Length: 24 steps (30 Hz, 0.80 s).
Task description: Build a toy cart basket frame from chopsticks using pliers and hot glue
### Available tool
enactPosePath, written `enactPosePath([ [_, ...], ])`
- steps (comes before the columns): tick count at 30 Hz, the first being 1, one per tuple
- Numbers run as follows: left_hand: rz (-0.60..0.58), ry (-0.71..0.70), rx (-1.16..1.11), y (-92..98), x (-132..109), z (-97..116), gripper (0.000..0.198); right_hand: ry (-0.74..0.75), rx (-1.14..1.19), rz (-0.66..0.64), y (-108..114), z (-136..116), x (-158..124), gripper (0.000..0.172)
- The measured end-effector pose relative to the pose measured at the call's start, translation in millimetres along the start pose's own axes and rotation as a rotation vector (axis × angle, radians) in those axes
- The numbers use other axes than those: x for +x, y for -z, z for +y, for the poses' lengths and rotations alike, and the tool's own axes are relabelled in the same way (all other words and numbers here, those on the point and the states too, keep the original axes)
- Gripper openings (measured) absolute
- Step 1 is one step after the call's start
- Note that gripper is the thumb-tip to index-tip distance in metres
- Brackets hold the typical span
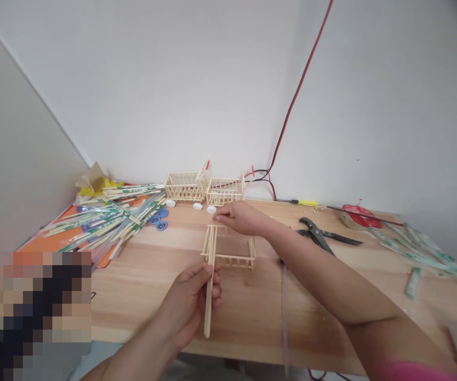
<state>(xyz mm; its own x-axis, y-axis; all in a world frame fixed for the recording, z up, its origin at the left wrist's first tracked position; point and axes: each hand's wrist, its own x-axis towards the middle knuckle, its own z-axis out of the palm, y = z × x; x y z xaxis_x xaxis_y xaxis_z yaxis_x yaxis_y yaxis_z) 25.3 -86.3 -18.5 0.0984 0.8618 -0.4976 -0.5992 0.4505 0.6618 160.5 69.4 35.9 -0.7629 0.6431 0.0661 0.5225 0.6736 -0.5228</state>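
My left hand (190, 304) is closed around a pair of long wooden chopsticks (209, 296) that lie against the left side of a small cart frame (230, 248) made of sticks. At the frame's far corner, my right hand (238, 217) pinches the far ends of the sticks, fingers together. The frame rests on the wooden table (152, 286).
Two finished stick carts (184, 186) (225, 191) stand by the wall with white caps (197, 206) under them. A pile of wrapped chopsticks (105, 219) and blue caps (160, 218) lies at left. Black pliers (319, 233), a red tape roll (359, 216) and wrappers (413, 280) are at right.
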Motion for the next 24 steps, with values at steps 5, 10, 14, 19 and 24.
enactPosePath([
  [5, -0.013, -0.004, -0.004, 1.2, 3.6, 2.5, 0.013, -0.006, -0.022, -0.019, -1.8, 2.8, 3.2, 0.029],
  [10, -0.014, 0.007, 0.003, 0.3, 5.3, 3.3, 0.013, -0.012, 0.004, -0.041, -1.7, 1.3, 2.8, 0.026],
  [14, -0.01, 0.017, 0.004, -0.2, 3.9, 3.5, 0.014, -0.012, 0.037, -0.042, -3.2, 1.1, 0.3, 0.027],
  [19, -0.012, 0.031, -0.006, -1.2, 2.2, 6.2, 0.015, 0.005, 0.061, -0.034, -8.0, 7.8, -2.2, 0.027],
  [24, 0.002, 0.055, -0.014, -5.2, 2.0, 10.4, 0.015, 0.003, 0.064, -0.029, -9.7, 11.0, -3.2, 0.025],
])
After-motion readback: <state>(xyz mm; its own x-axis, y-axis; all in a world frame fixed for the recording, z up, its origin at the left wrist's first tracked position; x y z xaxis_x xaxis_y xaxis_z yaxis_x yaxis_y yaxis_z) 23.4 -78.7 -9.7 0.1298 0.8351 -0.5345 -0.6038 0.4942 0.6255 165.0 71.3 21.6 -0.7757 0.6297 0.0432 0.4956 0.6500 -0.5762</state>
